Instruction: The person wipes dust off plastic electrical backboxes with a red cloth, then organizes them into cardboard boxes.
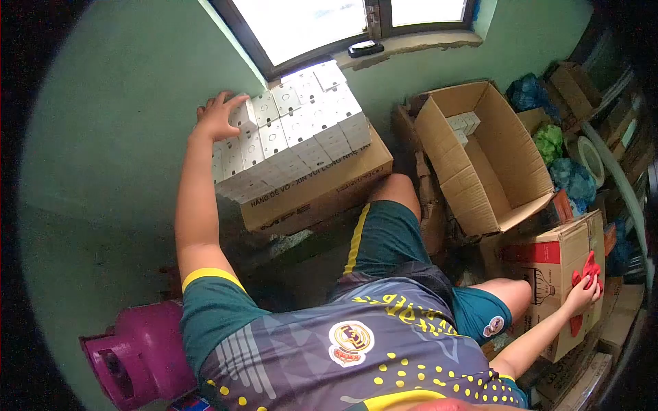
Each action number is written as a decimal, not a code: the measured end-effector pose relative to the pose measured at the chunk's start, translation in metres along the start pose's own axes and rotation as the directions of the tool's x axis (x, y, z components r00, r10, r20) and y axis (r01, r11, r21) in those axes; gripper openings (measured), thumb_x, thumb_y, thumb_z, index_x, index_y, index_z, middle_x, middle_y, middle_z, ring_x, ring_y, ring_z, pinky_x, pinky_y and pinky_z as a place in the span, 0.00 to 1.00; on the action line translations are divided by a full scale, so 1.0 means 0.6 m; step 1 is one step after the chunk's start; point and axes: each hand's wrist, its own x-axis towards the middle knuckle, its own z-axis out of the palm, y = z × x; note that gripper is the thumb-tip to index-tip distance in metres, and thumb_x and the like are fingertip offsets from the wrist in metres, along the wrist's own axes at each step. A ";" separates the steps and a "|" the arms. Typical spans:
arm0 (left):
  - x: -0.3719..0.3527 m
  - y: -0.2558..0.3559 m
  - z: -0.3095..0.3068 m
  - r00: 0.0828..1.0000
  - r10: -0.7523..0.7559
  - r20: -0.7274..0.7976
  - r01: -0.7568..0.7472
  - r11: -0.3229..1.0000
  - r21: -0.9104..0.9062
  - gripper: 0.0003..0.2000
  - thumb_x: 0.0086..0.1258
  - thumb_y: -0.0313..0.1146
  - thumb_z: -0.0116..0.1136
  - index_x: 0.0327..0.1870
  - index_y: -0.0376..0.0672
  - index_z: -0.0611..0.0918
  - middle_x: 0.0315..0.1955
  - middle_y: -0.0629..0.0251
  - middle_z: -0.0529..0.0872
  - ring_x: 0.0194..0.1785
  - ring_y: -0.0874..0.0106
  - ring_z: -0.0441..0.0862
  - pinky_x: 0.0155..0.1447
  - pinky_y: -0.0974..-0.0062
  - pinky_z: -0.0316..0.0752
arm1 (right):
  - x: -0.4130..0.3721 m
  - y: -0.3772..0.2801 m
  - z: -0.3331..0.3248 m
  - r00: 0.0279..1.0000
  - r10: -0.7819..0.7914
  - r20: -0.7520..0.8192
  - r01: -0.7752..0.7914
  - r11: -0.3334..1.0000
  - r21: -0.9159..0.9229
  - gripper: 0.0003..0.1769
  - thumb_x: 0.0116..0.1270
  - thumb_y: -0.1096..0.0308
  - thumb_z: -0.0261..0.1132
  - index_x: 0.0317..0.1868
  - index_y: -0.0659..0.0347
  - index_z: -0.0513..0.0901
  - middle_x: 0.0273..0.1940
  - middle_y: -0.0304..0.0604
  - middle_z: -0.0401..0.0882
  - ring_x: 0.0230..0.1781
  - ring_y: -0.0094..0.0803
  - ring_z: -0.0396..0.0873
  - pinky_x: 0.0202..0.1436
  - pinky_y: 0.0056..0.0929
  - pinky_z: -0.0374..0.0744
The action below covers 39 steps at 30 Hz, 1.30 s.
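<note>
1. Green walls [116, 109] and a bright window [308, 31] stood behind the work.
2. One small white box [245, 118] was at the far left corner of a stack of white boxes [301, 130].
3. At that box, the left hand [218, 118] had its thumb and fingers pinching opposite edges.
4. Beneath the stack lay a printed brown carton [319, 193].
5. To its right, an open carton [473, 175] held a few more white boxes [464, 126].
6. Farther right, the right hand [582, 294] had its fingers closed on crumpled red material [589, 266], beside a red-banded carton [579, 238].
7. Near the left sleeve [212, 308] was a purple cylinder [151, 349].
</note>
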 end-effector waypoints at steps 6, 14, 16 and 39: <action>-0.004 0.008 -0.006 1.000 0.001 -0.014 0.000 0.999 0.032 0.47 0.45 0.41 0.73 0.74 0.78 0.69 0.79 0.67 0.61 0.80 0.57 0.59 0.79 0.43 0.54 | 0.003 0.005 0.002 1.000 -0.018 -0.009 0.018 0.992 0.123 0.24 0.75 0.47 0.62 0.64 0.50 0.83 0.65 0.54 0.74 0.68 0.47 0.70 0.72 0.45 0.67; -0.008 0.011 -0.006 1.000 -0.015 -0.015 0.015 1.000 -0.001 0.46 0.45 0.48 0.77 0.73 0.75 0.71 0.79 0.66 0.60 0.80 0.56 0.58 0.80 0.43 0.49 | -0.001 0.027 0.042 0.999 -0.016 -0.043 0.023 0.988 0.154 0.24 0.74 0.48 0.64 0.63 0.51 0.84 0.63 0.54 0.75 0.68 0.46 0.69 0.72 0.45 0.67; -0.006 0.011 -0.004 1.000 -0.017 -0.013 0.017 1.000 -0.004 0.46 0.46 0.47 0.77 0.74 0.75 0.71 0.79 0.66 0.60 0.81 0.56 0.57 0.80 0.42 0.49 | -0.004 0.028 0.046 0.998 -0.023 -0.053 0.032 0.986 0.162 0.23 0.74 0.49 0.65 0.62 0.50 0.85 0.62 0.54 0.76 0.67 0.46 0.69 0.72 0.45 0.67; 0.012 0.864 -0.060 0.506 0.746 -0.434 -0.842 0.316 -0.438 0.41 0.64 0.45 0.71 0.78 0.56 0.64 0.62 0.56 0.83 0.68 0.52 0.77 0.70 0.50 0.68 | 0.009 -0.221 -0.075 0.990 0.123 0.072 -0.142 0.894 0.425 0.32 0.63 0.33 0.69 0.54 0.50 0.88 0.53 0.53 0.86 0.57 0.50 0.82 0.58 0.44 0.79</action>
